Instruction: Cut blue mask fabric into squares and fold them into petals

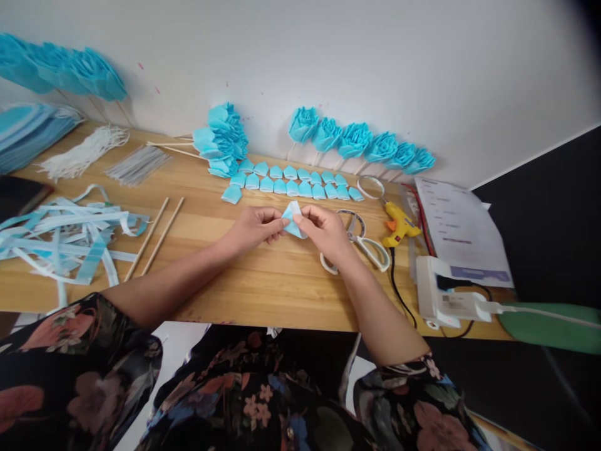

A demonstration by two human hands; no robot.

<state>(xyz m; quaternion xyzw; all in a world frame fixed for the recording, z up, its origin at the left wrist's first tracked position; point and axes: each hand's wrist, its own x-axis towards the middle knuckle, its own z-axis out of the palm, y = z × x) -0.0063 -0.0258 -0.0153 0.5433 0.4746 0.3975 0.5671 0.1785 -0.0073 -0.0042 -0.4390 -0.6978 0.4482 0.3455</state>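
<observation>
Both hands meet over the middle of the wooden table (263, 282) and pinch one small folded light-blue petal piece (293, 220). My left hand (256, 227) grips its left edge with curled fingers. My right hand (323, 230) holds its right side between thumb and fingers. Just beyond the hands lie two rows of several finished folded blue petals (293, 181). White-handled scissors (364, 241) lie right beside my right hand.
A yellow glue gun (398, 224) and a tape ring (370, 186) lie right of the scissors. Blue paper roses (357, 139) lean on the wall. Two wooden sticks (154, 237), cut blue strips (66, 235), white elastic loops (87, 153), papers (457, 228) and a white power strip (444, 294) fill the sides.
</observation>
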